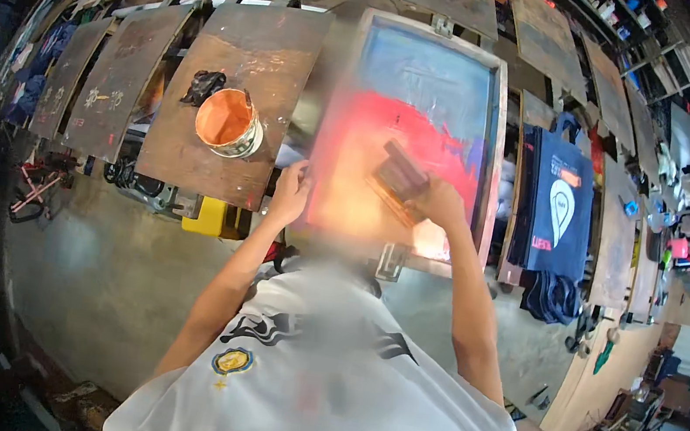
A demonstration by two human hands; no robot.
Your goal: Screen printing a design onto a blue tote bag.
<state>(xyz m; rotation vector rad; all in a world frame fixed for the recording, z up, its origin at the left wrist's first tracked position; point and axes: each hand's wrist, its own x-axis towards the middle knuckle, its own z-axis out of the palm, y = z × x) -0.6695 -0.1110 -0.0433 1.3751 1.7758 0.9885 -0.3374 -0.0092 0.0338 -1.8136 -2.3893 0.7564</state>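
Observation:
A wooden-framed printing screen (pixel 493 130) lies in front of me, its mesh blue at the far part and smeared with red and orange ink nearer me. My right hand (pixel 439 202) is closed round a squeegee (pixel 402 175), which is tilted on the inked mesh. At the screen's left edge, my left hand (pixel 290 194) has its fingers curled against the frame; blur hides part of that edge. To the left, an ink bucket (pixel 231 123) with an orange-coated inside stands on a brown board (pixel 193 163), beside a crumpled black bag (pixel 203 88).
Dark printing boards (pixel 130 84) line both sides and the far row. Navy tote bags (pixel 554 201) with a white print hang over a board at the right. A metal hinge clamp (pixel 391 262) sits at the screen's near edge. A yellow container (pixel 211 217) stands below the boards.

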